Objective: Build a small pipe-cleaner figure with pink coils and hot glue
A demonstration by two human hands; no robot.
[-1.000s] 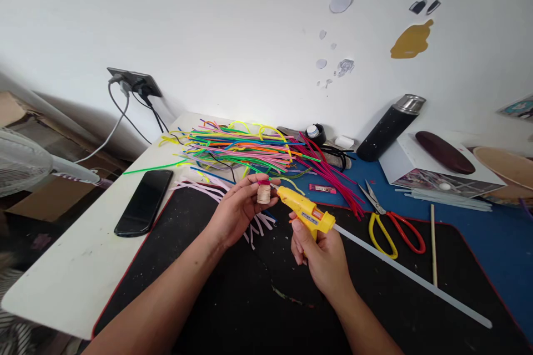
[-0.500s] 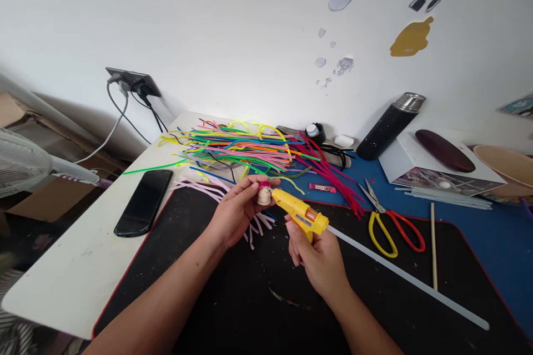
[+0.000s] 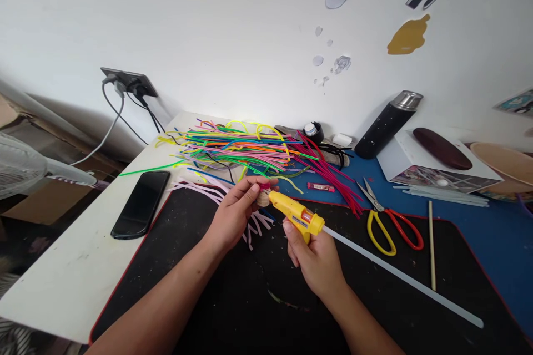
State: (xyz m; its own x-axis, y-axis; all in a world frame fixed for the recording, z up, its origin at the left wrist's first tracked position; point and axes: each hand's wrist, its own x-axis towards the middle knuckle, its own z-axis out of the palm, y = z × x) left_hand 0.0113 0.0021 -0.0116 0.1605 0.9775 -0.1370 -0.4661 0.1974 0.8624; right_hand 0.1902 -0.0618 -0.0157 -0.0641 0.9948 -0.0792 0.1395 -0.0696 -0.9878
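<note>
Between the fingertips of my left hand (image 3: pixel 235 208) is a small beige cylindrical piece (image 3: pixel 263 198) with a magenta top; its exact kind is hard to make out. My right hand (image 3: pixel 314 255) grips a yellow hot glue gun (image 3: pixel 297 215) by its handle. The gun's nozzle points left and meets or nearly meets the piece by its magenta end. A long translucent glue stick (image 3: pixel 400 272) sticks out of the gun's back toward the lower right. Both hands are over a black desk mat (image 3: pixel 233 299).
Colourful pipe cleaners (image 3: pixel 241 147) lie piled behind my hands, pale pink ones (image 3: pixel 200 188) nearer. Scissors (image 3: pixel 378 208) and a thin wooden stick (image 3: pixel 432 244) lie at right. A phone (image 3: pixel 140 205) is at left. A black flask (image 3: pixel 387 125) leans beside a white box (image 3: pixel 441 161).
The small piece has tilted in my left fingers, turning its magenta end more toward the glue gun's nozzle. The whole view has shifted slightly.
</note>
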